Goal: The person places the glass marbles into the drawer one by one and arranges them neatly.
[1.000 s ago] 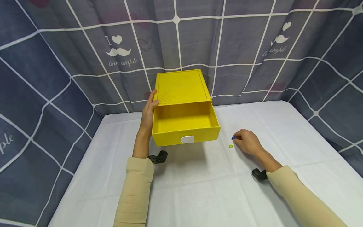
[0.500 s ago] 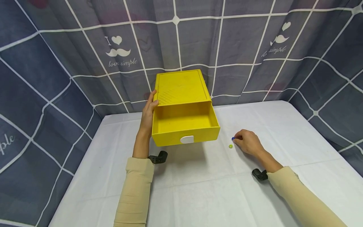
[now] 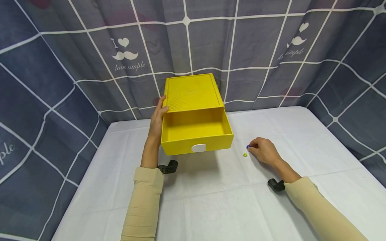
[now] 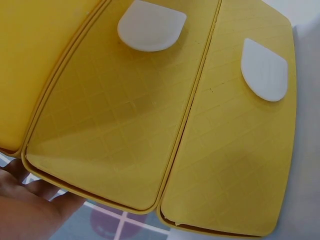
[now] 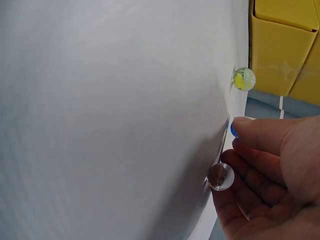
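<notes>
A yellow drawer cabinet (image 3: 193, 90) stands at the back of the table, its top drawer (image 3: 197, 145) pulled out with nothing showing inside. In the left wrist view, the lower drawers with white handles (image 4: 152, 26) are closed. My left hand (image 3: 156, 124) rests along the cabinet's left side, thumb near the top front edge. To the right of the cabinet, my right hand (image 3: 264, 151) pinches a blue marble (image 3: 248, 147) between thumb and index finger, close over the cloth. A clear marble (image 5: 220, 176) lies by the other fingers, and a yellow-green marble (image 3: 245, 155) lies nearby.
A white cloth (image 3: 193, 211) covers the table. Dark checked curtains (image 3: 256, 40) hang behind it and at both sides. A black wrist camera (image 3: 169, 166) sits on the left wrist and another wrist camera (image 3: 275, 185) on the right.
</notes>
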`<state>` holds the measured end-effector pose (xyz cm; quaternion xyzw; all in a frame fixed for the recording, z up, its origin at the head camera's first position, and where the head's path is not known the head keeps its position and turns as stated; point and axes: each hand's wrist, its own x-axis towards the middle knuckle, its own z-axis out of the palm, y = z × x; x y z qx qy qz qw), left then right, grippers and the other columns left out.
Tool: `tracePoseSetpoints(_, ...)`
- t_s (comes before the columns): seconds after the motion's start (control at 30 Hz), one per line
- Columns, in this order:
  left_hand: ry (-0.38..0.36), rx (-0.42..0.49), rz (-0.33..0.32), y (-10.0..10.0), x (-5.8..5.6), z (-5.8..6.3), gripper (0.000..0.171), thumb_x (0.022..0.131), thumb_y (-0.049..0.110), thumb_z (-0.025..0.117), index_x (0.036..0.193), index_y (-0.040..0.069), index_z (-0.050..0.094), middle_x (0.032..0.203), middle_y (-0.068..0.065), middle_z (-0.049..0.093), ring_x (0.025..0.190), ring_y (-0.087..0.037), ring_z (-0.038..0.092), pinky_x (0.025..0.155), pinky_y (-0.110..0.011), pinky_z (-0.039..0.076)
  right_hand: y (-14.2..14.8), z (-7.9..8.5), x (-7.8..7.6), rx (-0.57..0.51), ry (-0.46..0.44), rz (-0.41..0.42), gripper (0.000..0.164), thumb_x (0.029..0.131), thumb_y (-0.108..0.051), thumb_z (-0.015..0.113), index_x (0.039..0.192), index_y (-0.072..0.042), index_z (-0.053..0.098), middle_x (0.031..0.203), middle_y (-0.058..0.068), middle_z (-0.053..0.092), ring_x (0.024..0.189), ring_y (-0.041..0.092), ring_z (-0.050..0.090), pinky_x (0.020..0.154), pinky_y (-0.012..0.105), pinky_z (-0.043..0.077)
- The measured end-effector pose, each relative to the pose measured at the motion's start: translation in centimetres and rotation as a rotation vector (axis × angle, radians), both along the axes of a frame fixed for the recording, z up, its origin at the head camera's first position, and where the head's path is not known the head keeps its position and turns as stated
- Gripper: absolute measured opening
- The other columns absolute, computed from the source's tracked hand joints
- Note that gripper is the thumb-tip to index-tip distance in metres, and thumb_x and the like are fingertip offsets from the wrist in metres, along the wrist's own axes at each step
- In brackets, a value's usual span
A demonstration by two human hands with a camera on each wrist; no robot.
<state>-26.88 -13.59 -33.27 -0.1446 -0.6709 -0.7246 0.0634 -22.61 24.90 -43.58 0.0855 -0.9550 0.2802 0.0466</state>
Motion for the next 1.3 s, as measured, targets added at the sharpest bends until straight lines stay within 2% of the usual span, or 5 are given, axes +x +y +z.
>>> tracePoseSetpoints(0.3,0.007,-0.002,-0.003,-0.1,0.0,0.0,0.06,0.1,0.031,0.037,0.158,0.023,0.024,0.161,0.004,0.019,0.141,-0.015,0.026,0.116,-0.04,0.02,0.1,0.1,0.1,-0.022,-0.014,-0.002,0.016,0.088,-0.008,0.069,0.096,0.006,0.071,0.091,0.013,0.067,0.084,0.028,0.06,0.078,0.046,0.048)
tracePoseSetpoints(0.57,-0.006,-0.012,0.018,-0.3,-0.1,0.1,0.061,0.099,0.032,0.038,0.158,0.024,0.025,0.161,0.005,0.018,0.142,-0.014,0.024,0.116,-0.041,0.018,-0.2,0.3,0.0,-0.129,-0.04,-0.038,0.019,0.089,-0.012,0.07,0.098,0.005,0.071,0.092,0.014,0.07,0.085,0.027,0.061,0.077,0.04,0.046)
tracePoseSetpoints(0.9,0.001,-0.004,-0.006,-0.1,-0.1,0.0,0.06,0.099,0.031,0.038,0.158,0.023,0.024,0.161,0.004,0.019,0.142,-0.015,0.025,0.116,-0.041,0.02,-0.3,1.7,1.1,-0.212,0.034,-0.079,0.021,0.092,-0.015,0.069,0.101,0.004,0.071,0.095,0.016,0.07,0.085,0.027,0.062,0.073,0.036,0.046)
tracePoseSetpoints(1.13,-0.006,0.0,0.001,-0.2,-0.1,0.0,0.06,0.099,0.031,0.038,0.157,0.024,0.025,0.161,0.005,0.019,0.141,-0.015,0.026,0.116,-0.041,0.019,-0.4,3.1,1.7,-0.305,0.072,-0.106,0.023,0.092,-0.019,0.069,0.102,0.002,0.072,0.095,0.015,0.071,0.082,0.019,0.061,0.064,0.024,0.047)
tracePoseSetpoints(1.3,-0.011,-0.002,0.003,-0.1,-0.1,-0.1,0.06,0.099,0.031,0.038,0.157,0.025,0.025,0.161,0.005,0.019,0.141,-0.015,0.026,0.116,-0.041,0.019,-0.7,3.8,2.1,-0.346,0.097,-0.099,0.024,0.092,-0.02,0.07,0.102,0.002,0.072,0.095,0.014,0.071,0.08,0.014,0.061,0.064,0.021,0.047)
